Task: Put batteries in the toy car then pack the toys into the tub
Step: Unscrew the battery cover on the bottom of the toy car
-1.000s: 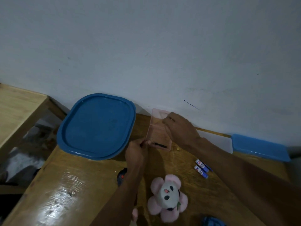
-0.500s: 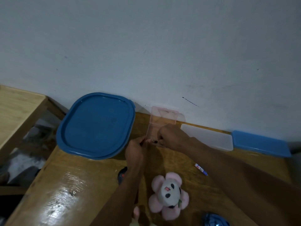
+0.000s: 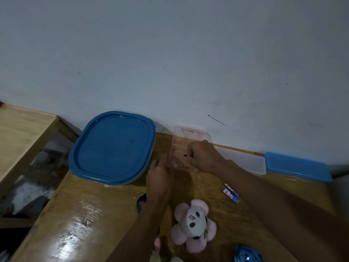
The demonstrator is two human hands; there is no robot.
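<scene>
A small clear pink box stands open by the wall, its lid tilted up. My right hand is closed over the box, pinching a thin black tool whose tip pokes out to the left. My left hand sits just left of the box's front corner with loose fingers, holding nothing. Two blue-and-white batteries lie on the wooden table to the right. A dark toy car is mostly hidden under my left forearm. The big tub with its blue lid stands at the left.
A pink flower plush with a panda face lies near the front. A blue toy shows at the bottom edge. A flat clear tray and a blue lid lie along the wall at the right. The table's left edge drops to the floor.
My right hand came from the box's far end to its front and closed on the black tool that lay inside. My left hand let go of the box corner.
</scene>
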